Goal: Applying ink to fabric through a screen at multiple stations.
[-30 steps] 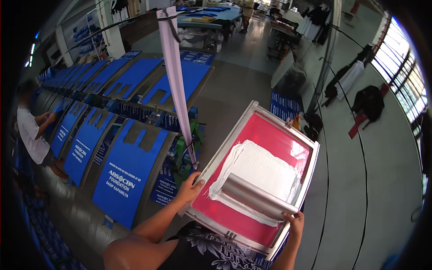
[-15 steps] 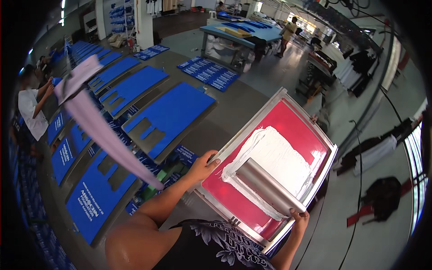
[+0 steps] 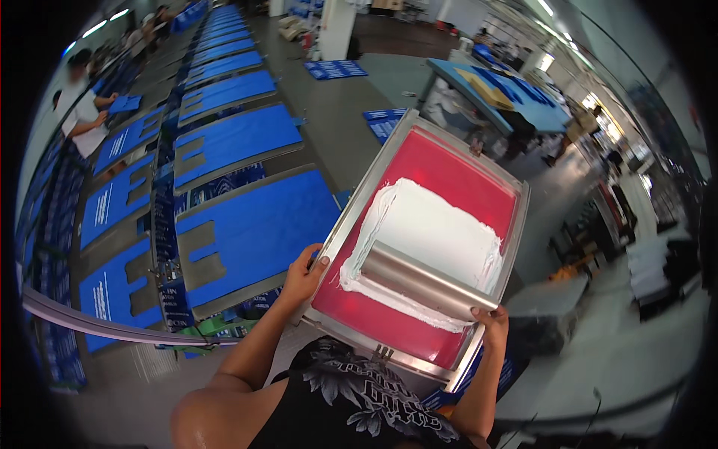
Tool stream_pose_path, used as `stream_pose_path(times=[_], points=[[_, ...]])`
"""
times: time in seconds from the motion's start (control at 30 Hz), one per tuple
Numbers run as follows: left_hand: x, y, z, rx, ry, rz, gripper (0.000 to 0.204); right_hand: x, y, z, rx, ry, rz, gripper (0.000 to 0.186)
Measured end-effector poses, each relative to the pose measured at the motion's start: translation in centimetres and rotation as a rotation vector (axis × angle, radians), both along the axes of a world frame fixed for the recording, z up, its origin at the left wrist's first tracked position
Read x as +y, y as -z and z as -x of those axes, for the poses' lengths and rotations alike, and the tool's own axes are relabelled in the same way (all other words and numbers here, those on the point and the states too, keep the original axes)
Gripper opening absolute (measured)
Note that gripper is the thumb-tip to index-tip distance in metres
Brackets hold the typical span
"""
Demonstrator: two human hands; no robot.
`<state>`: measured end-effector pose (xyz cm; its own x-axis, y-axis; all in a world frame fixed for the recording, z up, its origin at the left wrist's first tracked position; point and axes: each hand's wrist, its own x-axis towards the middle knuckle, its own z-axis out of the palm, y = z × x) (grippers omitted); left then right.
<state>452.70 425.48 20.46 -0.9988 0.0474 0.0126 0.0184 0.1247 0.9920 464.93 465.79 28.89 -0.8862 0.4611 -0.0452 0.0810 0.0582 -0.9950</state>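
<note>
A silver-framed printing screen (image 3: pixel 370 202) with a red mesh is held tilted before me. Thick white ink (image 3: pixel 430 217) is spread over its middle. A metal squeegee (image 3: pixel 426 280) lies across the near part of the ink. My left hand (image 3: pixel 303 278) is closed on the frame's left side, thumb on top. At the right side, my right hand (image 3: pixel 490 325) grips the frame, its thumb against the squeegee's end; its other fingers are mostly hidden. Close on the left lies a blue cut fabric piece (image 3: pixel 258 228) on a flat board.
Two long rows of boards with blue pieces (image 3: pixel 123 288) run away on the left. A pale purple bar (image 3: pixel 120 329) crosses the lower left. Beyond the boards stands a person (image 3: pixel 82 112) holding blue fabric. A blue-topped table (image 3: pixel 486 93) stands farther back.
My view has turned, and the boards stand straighter in it. The screen appears farther left and higher, with both hands still on it. The purple bar has swung lower.
</note>
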Motion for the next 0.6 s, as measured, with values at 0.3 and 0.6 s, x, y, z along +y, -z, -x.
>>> stream_pose_path(times=[0.3,0.6], points=[[5.1,1.1,12.3,-0.064,-0.409,-0.024,0.041,6.8,0.0,27.9,-0.077,-0.334,-0.075,0.042],[9.0,0.0,13.5,-0.142,-1.131,0.029,0.040,-2.1,2.7,58.0,-0.090,-1.157,0.032,0.039]])
